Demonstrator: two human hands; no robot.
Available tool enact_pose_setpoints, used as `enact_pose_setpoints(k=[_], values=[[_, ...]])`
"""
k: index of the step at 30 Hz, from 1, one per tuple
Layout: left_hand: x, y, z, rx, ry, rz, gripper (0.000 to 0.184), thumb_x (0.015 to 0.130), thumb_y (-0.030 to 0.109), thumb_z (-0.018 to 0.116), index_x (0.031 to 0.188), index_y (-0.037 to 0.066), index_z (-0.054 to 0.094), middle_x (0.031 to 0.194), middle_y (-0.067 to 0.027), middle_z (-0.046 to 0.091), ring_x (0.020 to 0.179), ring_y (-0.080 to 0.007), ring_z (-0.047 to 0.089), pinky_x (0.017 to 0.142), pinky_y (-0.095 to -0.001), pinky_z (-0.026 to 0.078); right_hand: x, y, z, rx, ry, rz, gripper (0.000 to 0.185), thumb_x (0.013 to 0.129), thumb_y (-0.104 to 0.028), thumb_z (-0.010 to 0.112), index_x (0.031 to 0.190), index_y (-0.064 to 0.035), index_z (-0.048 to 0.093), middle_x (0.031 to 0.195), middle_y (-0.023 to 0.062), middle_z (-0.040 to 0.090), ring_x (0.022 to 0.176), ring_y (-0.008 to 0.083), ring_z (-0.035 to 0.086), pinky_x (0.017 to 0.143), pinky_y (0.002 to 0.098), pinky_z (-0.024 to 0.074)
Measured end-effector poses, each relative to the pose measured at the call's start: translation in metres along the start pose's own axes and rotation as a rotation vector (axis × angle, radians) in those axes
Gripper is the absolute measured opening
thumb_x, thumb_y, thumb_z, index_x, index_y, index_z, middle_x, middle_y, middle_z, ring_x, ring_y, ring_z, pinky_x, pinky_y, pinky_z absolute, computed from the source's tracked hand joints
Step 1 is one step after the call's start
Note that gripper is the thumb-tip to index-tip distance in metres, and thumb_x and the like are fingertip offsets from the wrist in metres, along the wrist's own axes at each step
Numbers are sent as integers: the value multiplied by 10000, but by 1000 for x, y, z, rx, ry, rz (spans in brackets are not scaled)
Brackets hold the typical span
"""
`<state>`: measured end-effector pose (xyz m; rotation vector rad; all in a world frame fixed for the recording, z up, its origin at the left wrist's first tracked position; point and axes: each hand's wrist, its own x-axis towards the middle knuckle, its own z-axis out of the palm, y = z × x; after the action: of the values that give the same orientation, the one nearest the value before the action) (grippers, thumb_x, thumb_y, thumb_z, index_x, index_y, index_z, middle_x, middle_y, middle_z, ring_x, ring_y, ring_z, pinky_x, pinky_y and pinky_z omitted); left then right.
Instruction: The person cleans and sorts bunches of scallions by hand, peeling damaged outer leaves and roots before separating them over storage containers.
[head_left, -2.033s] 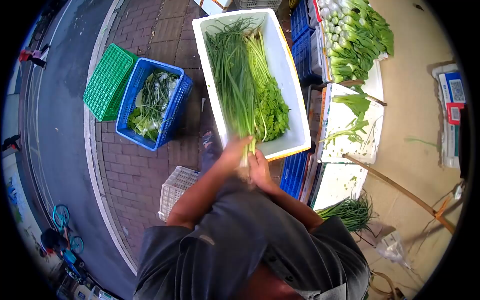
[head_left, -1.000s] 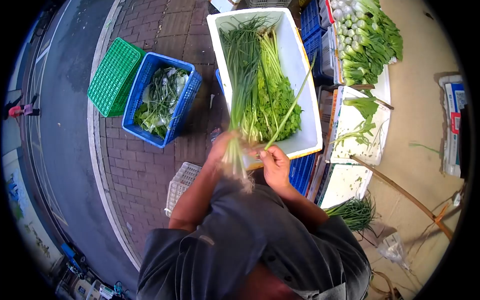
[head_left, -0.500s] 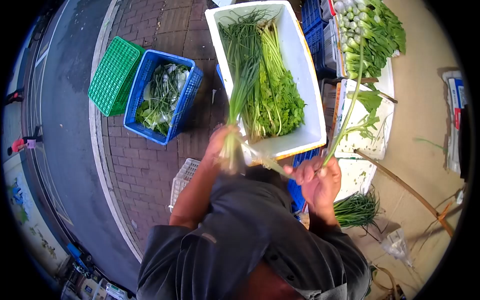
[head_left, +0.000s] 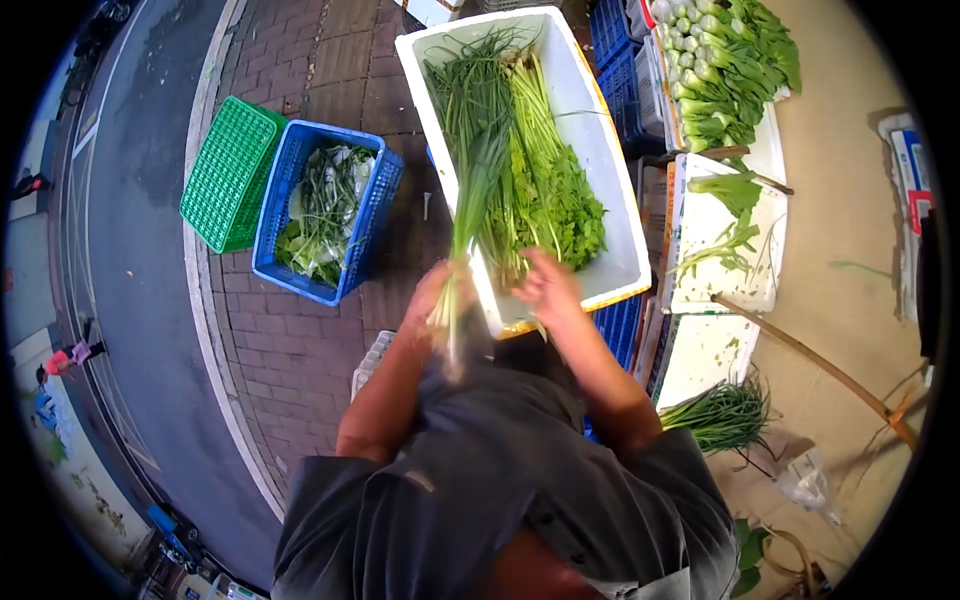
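Observation:
My left hand (head_left: 432, 296) is closed around a bunch of scallions (head_left: 466, 225), just outside the near left edge of a white foam box (head_left: 622, 240). Their pale root ends hang below the fist, blurred, while the green tops lie over the rim into the box. Over the box's near end is my right hand (head_left: 548, 288), close to the leafy celery (head_left: 575, 210). Motion smears its fingers, and I cannot make out whether anything is between them. More long green leaves (head_left: 470, 100) lie beside the celery in the box.
To the left stand a blue crate (head_left: 375, 215) holding greens and plastic, and a green crate (head_left: 225, 175). Bok choy (head_left: 735, 60) is stacked at upper right, above white foam lids (head_left: 715, 280). A wooden stick (head_left: 810, 355) and a green bunch (head_left: 722, 415) are at right.
My right hand has moved left to the box's near end, and the long green stalk it held is no longer in it. My left hand keeps hold of the scallions.

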<state>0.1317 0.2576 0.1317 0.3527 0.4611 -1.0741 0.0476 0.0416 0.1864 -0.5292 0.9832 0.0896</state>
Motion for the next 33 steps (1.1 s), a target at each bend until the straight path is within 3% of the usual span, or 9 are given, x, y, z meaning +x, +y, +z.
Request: enact_pose_setpoints(k=[3, 6, 11, 15, 18, 22, 26, 29, 33], values=[[-4, -1, 7, 68, 122, -15, 253, 1023, 216, 490, 1185, 25, 529, 841, -3, 514, 657, -97, 478, 710, -320, 483, 72, 45, 20, -38, 116, 252, 275, 961, -256, 631, 1115, -29, 610, 735, 52, 559, 570, 187, 601, 463, 349, 545], [-9, 2, 18, 42, 81, -4, 275, 1023, 250, 506, 1187, 32, 537, 822, -7, 506, 645, -93, 469, 700, -319, 485, 56, 38, 59, -64, -132, 265, 296, 960, -273, 627, 1108, -17, 605, 847, 113, 602, 651, 214, 629, 510, 339, 542], [-15, 12, 33, 271, 172, 27, 276, 982, 257, 575, 1151, 39, 573, 836, -52, 611, 639, -173, 577, 679, -356, 524, 61, 53, 38, -151, 99, 21, 276, 937, -270, 656, 1012, -7, 623, 779, 86, 628, 645, 172, 580, 578, 298, 475], [-11, 21, 10, 358, 260, -55, 286, 927, 206, 655, 1134, 23, 578, 913, -97, 638, 663, -217, 655, 601, -342, 585, 46, 55, 20, 26, -106, -143, 122, 987, -171, 592, 926, -66, 605, 886, 143, 687, 745, 240, 678, 640, 355, 586], [-6, 25, 13, 540, 288, -110, 265, 952, 213, 586, 1126, 13, 574, 842, -67, 616, 636, -202, 638, 704, -393, 585, 22, 44, 36, 39, -159, -243, 197, 1002, -229, 574, 923, -66, 650, 803, 100, 693, 702, 181, 680, 595, 283, 529], [4, 27, 7, 531, 241, -163, 255, 946, 189, 596, 1113, -4, 577, 872, -106, 658, 679, -241, 676, 693, -414, 609, 14, 43, 19, 12, -222, -232, 173, 1004, -228, 573, 963, -65, 616, 810, 96, 680, 743, 221, 703, 602, 317, 576], [6, 27, 15, 475, 249, -164, 240, 941, 140, 605, 1127, -8, 571, 961, -170, 692, 739, -284, 704, 710, -450, 626, -4, 38, 18, 116, -239, -210, 168, 995, -227, 587, 943, -69, 606, 828, 89, 654, 748, 221, 685, 664, 411, 620], [8, 27, 16, 476, 210, -168, 269, 940, 122, 607, 1159, -25, 559, 962, -189, 698, 747, -293, 709, 702, -455, 628, -18, 26, 17, 124, -220, -170, 210, 1017, -258, 542, 916, -77, 571, 701, 66, 560, 637, 219, 614, 762, 521, 591], [9, 27, 15, 461, 235, -223, 279, 939, 116, 609, 1159, -46, 551, 956, -190, 698, 725, -280, 705, 645, -425, 628, -54, -3, 25, 138, -217, -41, 182, 1019, -254, 536, 939, -97, 579, 691, 48, 543, 605, 185, 583, 759, 510, 590]])
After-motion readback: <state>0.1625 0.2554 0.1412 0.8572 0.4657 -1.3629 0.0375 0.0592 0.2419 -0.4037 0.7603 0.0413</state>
